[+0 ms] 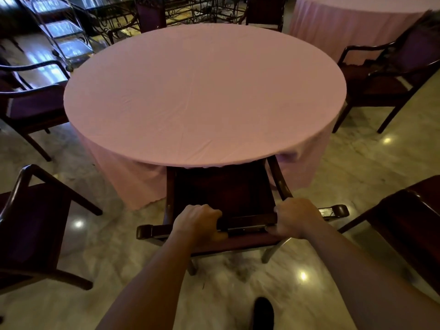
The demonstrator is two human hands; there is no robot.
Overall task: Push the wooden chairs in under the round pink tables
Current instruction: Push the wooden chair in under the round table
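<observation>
A round table under a pink cloth [204, 91] fills the middle of the head view. Directly in front of me stands a dark wooden chair [228, 191], its seat partly beneath the table's near edge and pressing into the hanging cloth. My left hand [197, 222] is closed over the left part of the chair's top rail. My right hand [295, 217] grips the same rail further right. Both forearms reach forward from the bottom of the view.
Other wooden armchairs stand apart from the table: near left [35, 225], far left [31, 101], right [385, 79], near right [409, 225], two at the back [150, 13]. A second pink table [352, 22] is at top right. A metal trolley [62, 29] stands top left. Marble floor [345, 163] surrounds everything.
</observation>
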